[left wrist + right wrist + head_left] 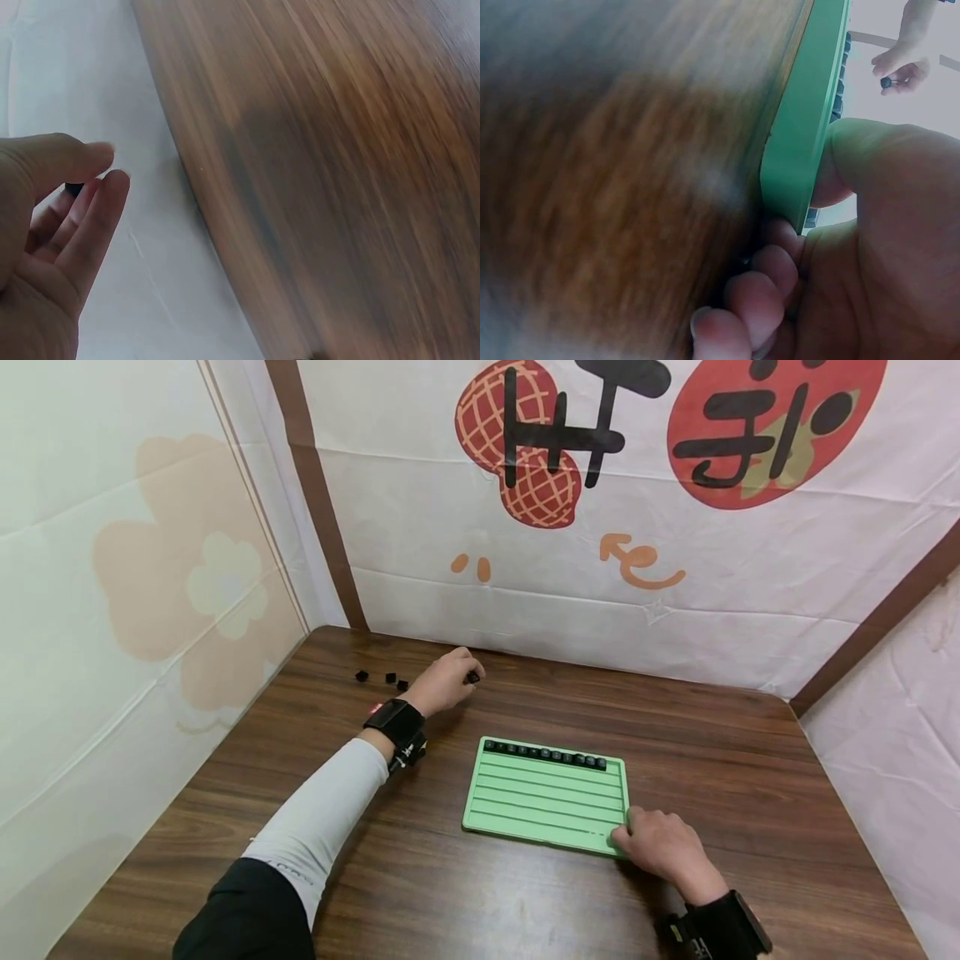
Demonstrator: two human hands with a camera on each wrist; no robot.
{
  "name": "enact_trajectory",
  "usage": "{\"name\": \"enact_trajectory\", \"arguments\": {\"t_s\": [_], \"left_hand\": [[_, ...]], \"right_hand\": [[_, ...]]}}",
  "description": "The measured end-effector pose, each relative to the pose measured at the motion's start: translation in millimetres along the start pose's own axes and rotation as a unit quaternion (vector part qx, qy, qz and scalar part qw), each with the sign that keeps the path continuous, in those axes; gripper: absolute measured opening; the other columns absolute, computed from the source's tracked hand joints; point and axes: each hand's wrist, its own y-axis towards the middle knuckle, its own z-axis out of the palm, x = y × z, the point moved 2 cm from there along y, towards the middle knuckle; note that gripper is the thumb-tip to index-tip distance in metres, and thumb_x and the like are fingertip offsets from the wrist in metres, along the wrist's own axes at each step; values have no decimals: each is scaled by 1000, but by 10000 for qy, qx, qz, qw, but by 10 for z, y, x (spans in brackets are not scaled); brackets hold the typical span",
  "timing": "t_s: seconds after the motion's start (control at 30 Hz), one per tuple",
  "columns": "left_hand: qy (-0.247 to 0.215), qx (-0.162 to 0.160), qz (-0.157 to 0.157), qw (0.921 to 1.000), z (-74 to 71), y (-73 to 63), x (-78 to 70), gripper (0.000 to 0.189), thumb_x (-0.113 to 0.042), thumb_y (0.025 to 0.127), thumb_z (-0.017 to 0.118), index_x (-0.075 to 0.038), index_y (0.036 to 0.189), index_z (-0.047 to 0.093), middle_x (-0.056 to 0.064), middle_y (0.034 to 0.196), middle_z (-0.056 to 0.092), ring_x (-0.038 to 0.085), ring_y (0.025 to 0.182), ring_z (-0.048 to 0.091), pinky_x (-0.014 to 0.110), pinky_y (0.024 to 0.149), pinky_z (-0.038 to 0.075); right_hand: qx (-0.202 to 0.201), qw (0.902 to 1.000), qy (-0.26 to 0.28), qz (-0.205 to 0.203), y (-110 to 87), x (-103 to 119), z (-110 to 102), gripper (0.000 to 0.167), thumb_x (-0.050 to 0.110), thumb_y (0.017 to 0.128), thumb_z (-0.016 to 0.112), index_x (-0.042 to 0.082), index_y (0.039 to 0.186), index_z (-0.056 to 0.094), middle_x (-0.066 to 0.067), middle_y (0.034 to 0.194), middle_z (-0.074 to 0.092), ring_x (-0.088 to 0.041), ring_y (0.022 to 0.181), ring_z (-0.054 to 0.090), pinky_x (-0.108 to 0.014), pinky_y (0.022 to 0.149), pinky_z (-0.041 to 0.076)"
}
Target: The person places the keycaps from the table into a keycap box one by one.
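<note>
Near the back of the table my left hand [444,683] pinches a small black keycap [472,677] in its fingers. In the left wrist view only a dark bit of the keycap [73,188] shows behind the thumb. My right hand [663,843] grips the near right corner of a green slotted tray [536,806], thumb over its rim and the other fingers curled at its side, as the right wrist view shows. A row of black keycaps [545,752] lines the tray's far slot, ending just short of the right end; the lower slots are bare.
Several loose black keycaps [391,677] lie on the wooden table [720,743] at the back left, beside the left wrist. White printed cloth walls [405,510] rise along the back and both sides of the table.
</note>
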Motion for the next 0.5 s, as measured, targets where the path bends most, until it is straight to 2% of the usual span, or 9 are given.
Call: {"name": "enact_trajectory", "arguments": {"t_s": [0.1, 0.23, 0.37, 0.5], "left_hand": [[-31, 91, 200, 9998, 20, 14, -67, 25, 0, 97, 64, -1, 121, 70, 8, 117, 56, 21, 100, 59, 34, 84, 52], [83, 192, 383, 9990, 51, 32, -156, 22, -5, 97, 67, -2, 119, 70, 7, 119, 58, 21, 103, 61, 35, 88, 53], [151, 286, 562, 9979, 81, 38, -266, 22, -8, 96, 70, -4, 117, 70, 5, 114, 61, 19, 98, 61, 34, 85, 53], [102, 387, 826, 9958, 117, 33, -407, 23, -7, 95, 71, -8, 118, 72, 4, 111, 61, 17, 95, 61, 32, 82, 53]], "right_hand": [[-27, 10000, 3, -9, 8, 3, -2, 21, 27, 92, 52, 10, 80, 50, -4, 67, 38, -23, 63, 43, -37, 60, 27], [-49, 10000, 19, -30, 14, 5, -3, 21, 27, 92, 52, 10, 79, 50, -4, 68, 38, -23, 63, 43, -37, 60, 27], [-84, 9999, 26, -58, 5, 1, -5, 22, 27, 92, 52, 10, 78, 50, -4, 68, 37, -23, 63, 42, -36, 60, 27], [-72, 9999, 93, -108, -14, -13, 4, 22, 24, 93, 50, 11, 76, 46, -2, 67, 32, -20, 61, 33, -37, 61, 22]]}}
